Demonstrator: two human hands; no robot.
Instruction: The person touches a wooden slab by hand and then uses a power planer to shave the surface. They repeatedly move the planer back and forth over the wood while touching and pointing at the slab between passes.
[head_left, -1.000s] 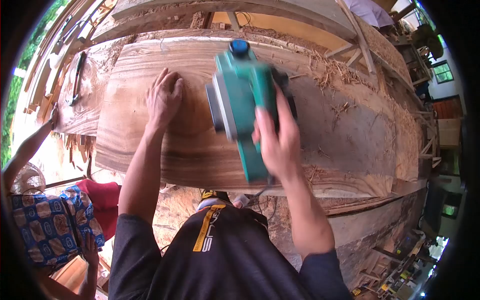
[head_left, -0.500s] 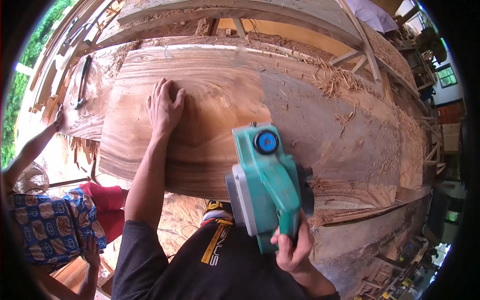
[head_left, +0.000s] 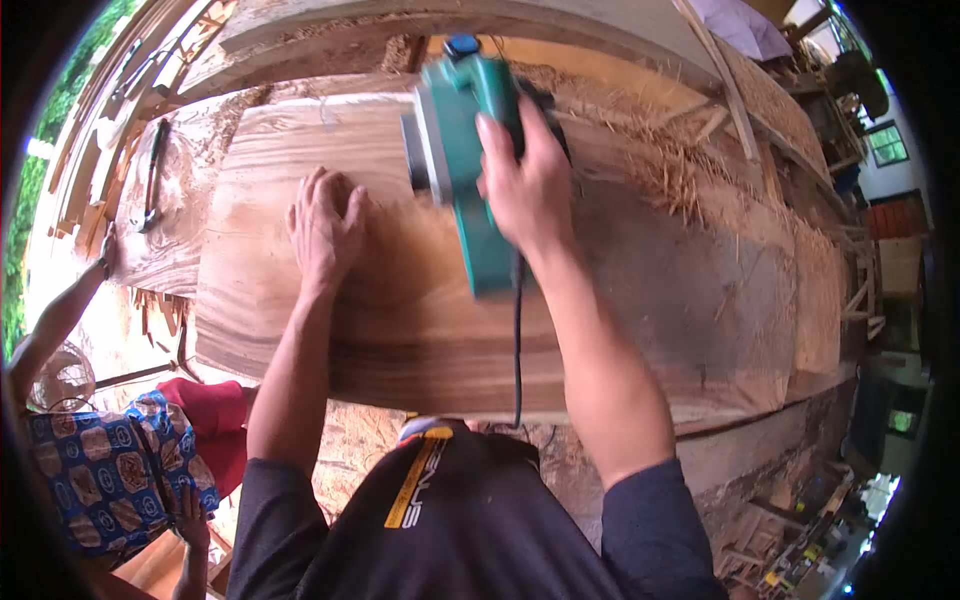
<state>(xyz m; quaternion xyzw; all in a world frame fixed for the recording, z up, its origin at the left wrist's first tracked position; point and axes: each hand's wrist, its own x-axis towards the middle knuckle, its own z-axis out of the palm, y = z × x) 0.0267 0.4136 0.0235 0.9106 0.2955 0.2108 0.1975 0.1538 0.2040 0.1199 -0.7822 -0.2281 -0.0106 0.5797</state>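
Observation:
A green electric planer (head_left: 455, 120) with a blue-topped knob (head_left: 463, 44) is over the far part of a wide wooden board (head_left: 270, 270). My right hand (head_left: 525, 180) is wrapped round its handle, and a black cord (head_left: 518, 350) trails from it toward my body. Whether its sole touches the wood cannot be made out. My left hand (head_left: 328, 232) lies on the board left of the planer, palm down, with the thumb apart from the fingers. Around it the wood is pale brown with dark grain; farther right the board looks greyer.
Wood shavings (head_left: 670, 185) are scattered over the board's far right. A hammer-like tool (head_left: 152, 180) rests on wood at the left. Another person in a blue patterned garment (head_left: 110, 470) stands at the lower left, one hand on the board's end. Timber (head_left: 560, 35) lies beyond.
My right hand has moved the planer from near my body up and away across the board to its far edge. My left hand stays nearly in place.

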